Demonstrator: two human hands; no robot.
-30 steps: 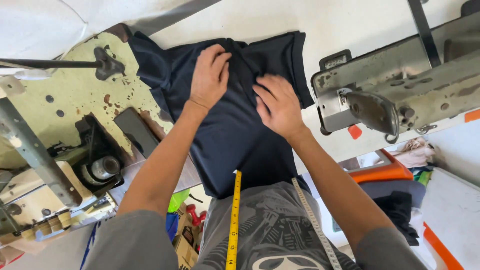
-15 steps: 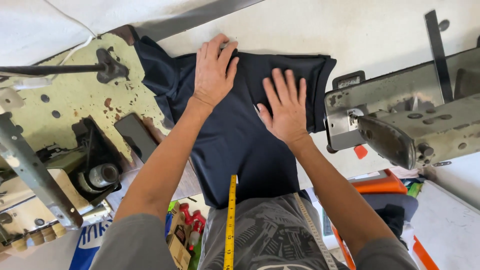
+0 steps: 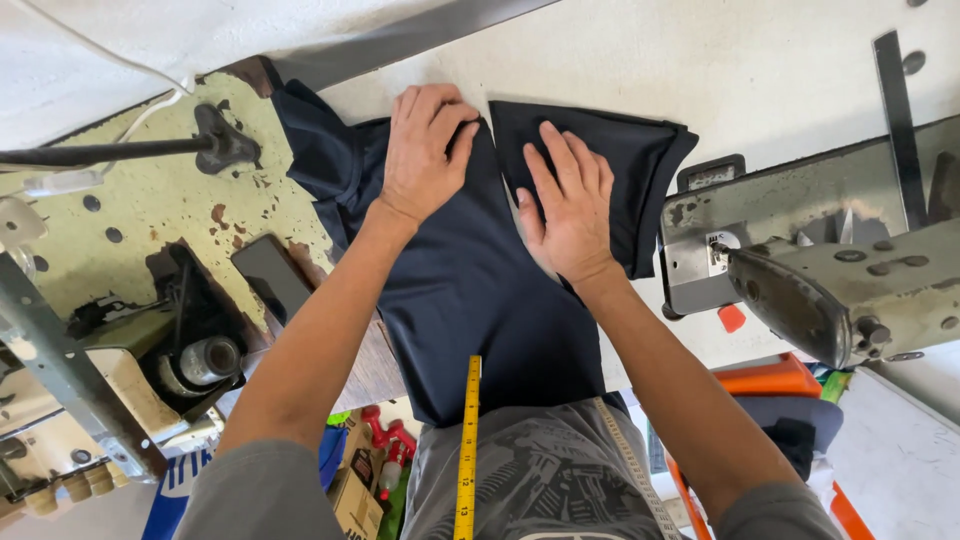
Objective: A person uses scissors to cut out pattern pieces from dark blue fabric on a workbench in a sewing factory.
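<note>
A dark navy garment (image 3: 480, 290) lies spread on the pale work table (image 3: 700, 60) and hangs over its near edge. My left hand (image 3: 425, 150) rests on the cloth near its far edge, fingers bent and pinching at a fold. Beside it my right hand (image 3: 565, 205) lies flat with fingers spread on the garment's right part. A yellow tape measure (image 3: 467, 450) hangs from my neck over my grey shirt.
A grey sewing machine head (image 3: 820, 260) stands at the right, close to my right hand. At the left sit a worn yellowish machine bed (image 3: 130, 210) and a thread spool (image 3: 210, 360). Orange bins (image 3: 770, 380) and boxes lie below the table.
The garment has been drawn further onto the table and its right part folded over. My left hand went from flat to curled at the fold. My right hand stays flat.
</note>
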